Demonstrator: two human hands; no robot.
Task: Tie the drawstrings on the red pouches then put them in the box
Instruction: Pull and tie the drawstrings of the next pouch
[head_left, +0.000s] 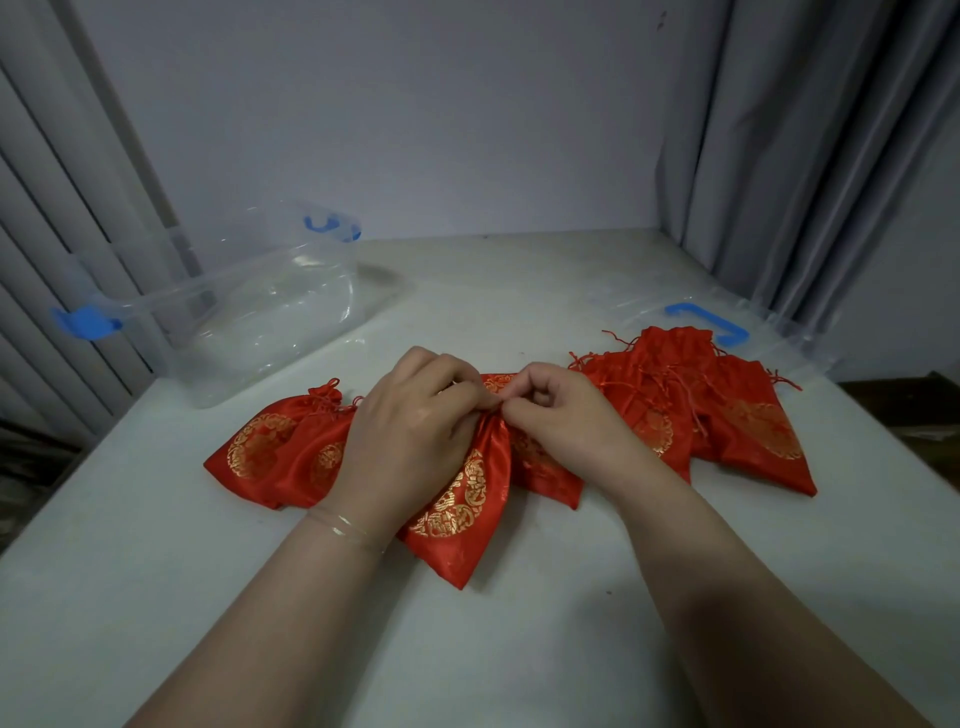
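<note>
At desk centre: red pouch (457, 499), gold roundels, neck gathered | left hand (410, 436) and right hand (561, 415) pinch its neck | far left: clear box (249, 312) holds nothing | right: untied pouches (727, 410) heaped.

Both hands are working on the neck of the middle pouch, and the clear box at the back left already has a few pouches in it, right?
Not quite. The head view shows both hands, left hand and right hand, at the neck of the middle pouch, but the clear box at back left holds no pouches.
</note>
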